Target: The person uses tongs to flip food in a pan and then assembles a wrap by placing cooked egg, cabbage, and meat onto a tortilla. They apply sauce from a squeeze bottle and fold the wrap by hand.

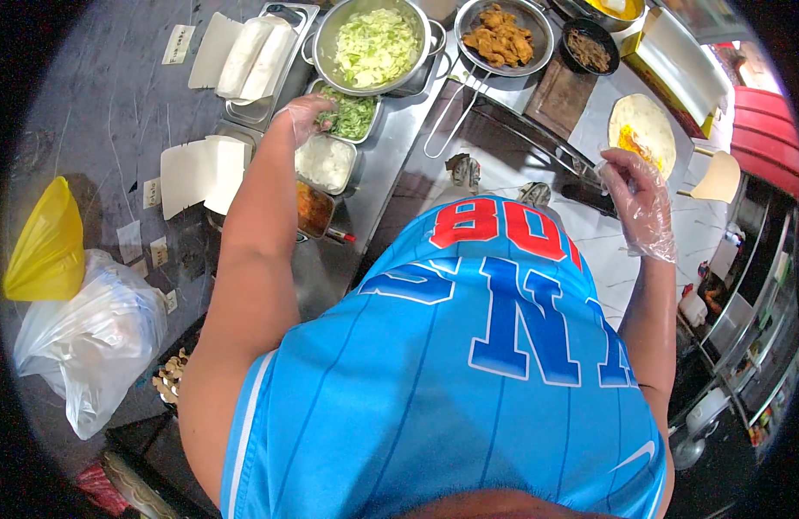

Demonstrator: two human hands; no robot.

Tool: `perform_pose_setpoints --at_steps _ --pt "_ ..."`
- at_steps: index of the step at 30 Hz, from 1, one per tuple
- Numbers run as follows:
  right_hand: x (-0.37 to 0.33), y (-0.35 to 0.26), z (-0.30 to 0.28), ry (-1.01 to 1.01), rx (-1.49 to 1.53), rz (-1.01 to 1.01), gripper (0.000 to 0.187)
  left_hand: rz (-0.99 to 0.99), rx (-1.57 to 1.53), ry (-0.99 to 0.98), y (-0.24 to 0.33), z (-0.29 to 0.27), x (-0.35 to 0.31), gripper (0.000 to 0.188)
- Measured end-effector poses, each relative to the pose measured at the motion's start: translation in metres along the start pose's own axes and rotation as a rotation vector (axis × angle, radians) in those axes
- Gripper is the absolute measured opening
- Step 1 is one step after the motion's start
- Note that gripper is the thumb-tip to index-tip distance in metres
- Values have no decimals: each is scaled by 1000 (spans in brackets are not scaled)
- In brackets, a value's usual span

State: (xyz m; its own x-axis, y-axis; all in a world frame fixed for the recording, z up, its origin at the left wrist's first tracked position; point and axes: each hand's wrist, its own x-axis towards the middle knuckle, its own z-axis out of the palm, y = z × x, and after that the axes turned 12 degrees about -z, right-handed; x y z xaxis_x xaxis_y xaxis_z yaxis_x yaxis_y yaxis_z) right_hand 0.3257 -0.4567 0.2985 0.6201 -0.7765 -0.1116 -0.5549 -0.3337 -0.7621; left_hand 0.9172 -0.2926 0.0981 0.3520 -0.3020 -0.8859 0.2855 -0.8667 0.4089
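Observation:
My left hand (308, 118), in a clear plastic glove, reaches over the left rim of a metal tray of shredded greens (354, 118). Its fingertips are drawn together among the greens. Just nearer sits a tray of white filling (325, 164), followed by a tray of orange-brown filling (314, 210), partly behind my forearm. On the right, my right hand (640, 203), also gloved, hovers with loosely bent fingers apart and nothing visible in them. Beside it lies a round flatbread (646, 117) with yellow and orange filling (635, 145) on it, its near edge partly covered by that hand.
Chopped cabbage (378, 48) fills a colander; fried pieces (500, 39) lie in a strainer whose wire handle juts over the gap between counters. A black bowl (590, 47) holds brown shreds. White wraps (259, 56), paper sheets (205, 173) and plastic bags (92, 337) line the left side.

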Motion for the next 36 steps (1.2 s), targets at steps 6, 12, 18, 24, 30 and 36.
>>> perform_pose_setpoints --at_steps 6,12,18,24,30,36 --pt "0 9 -2 4 12 -10 26 21 -243 -212 -18 -26 15 30" --pt "-1 18 -2 16 43 6 26 -134 -477 -89 -16 -15 29 30" --pt "1 20 -4 42 69 17 26 -124 -501 -144 -13 -13 34 28" --pt "6 21 -7 26 76 18 27 -133 -512 -69 -15 -12 24 36" --pt "6 26 -9 35 42 31 28 -191 -591 -130 -12 -9 23 42" --pt "11 21 -11 8 83 26 28 -186 -645 -182 -27 -27 31 47"
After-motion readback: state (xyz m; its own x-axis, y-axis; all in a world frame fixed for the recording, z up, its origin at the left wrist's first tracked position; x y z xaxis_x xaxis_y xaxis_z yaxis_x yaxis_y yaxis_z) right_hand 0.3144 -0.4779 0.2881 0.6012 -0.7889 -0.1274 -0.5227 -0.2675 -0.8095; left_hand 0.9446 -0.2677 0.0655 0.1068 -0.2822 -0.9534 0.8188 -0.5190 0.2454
